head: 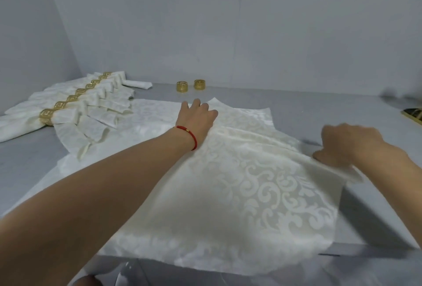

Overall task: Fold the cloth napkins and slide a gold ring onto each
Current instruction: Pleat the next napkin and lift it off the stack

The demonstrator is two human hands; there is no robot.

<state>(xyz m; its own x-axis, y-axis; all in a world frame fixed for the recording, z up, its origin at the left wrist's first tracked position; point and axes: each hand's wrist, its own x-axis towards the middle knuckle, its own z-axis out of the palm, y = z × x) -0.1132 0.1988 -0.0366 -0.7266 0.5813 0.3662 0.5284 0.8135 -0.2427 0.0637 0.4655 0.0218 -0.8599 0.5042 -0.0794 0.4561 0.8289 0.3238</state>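
A cream damask napkin [239, 185] lies spread over the grey table [285, 100], on top of another flat napkin [150, 112]. My left hand [198, 119], with a red cord on the wrist, reaches across and lies on the far part of the top napkin; whether it presses or pinches the cloth I cannot tell. My right hand [342, 146] pinches the napkin's right edge, lifting a fold. Two loose gold rings [182, 86] [200, 84] stand near the back wall. Several folded napkins in gold rings [68, 107] lie in a row at the left.
A dark object with a gold rim [413, 114] sits at the right edge of the table. The wall runs close behind the rings. The near table edge [365, 249] crosses the bottom of the view, with the napkin hanging over it.
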